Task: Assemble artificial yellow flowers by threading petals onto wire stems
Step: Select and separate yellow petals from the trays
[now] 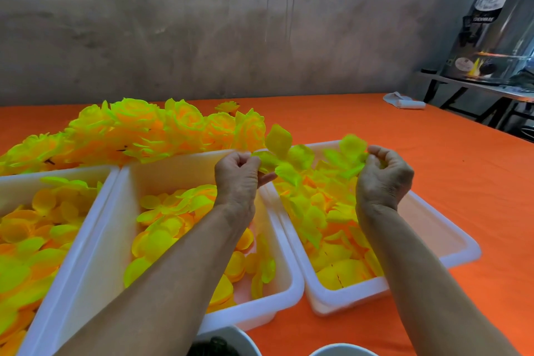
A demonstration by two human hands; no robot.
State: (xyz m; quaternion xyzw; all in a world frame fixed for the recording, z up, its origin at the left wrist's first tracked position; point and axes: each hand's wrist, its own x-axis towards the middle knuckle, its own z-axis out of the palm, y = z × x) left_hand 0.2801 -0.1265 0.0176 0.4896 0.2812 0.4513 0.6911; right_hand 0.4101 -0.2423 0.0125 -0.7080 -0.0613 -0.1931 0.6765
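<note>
Petals [278, 153] pinched in both hands above white tray rims [289, 228].

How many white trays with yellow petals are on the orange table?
3. The left tray runs off the picture's left edge, the middle tray lies under the left forearm, and the right tray lies below the right hand. More could sit outside the view.

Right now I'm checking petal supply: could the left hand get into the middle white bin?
Probably yes. The left hand hangs directly over the middle white bin, whose top is open, but it is pinching a petal cluster.
</note>
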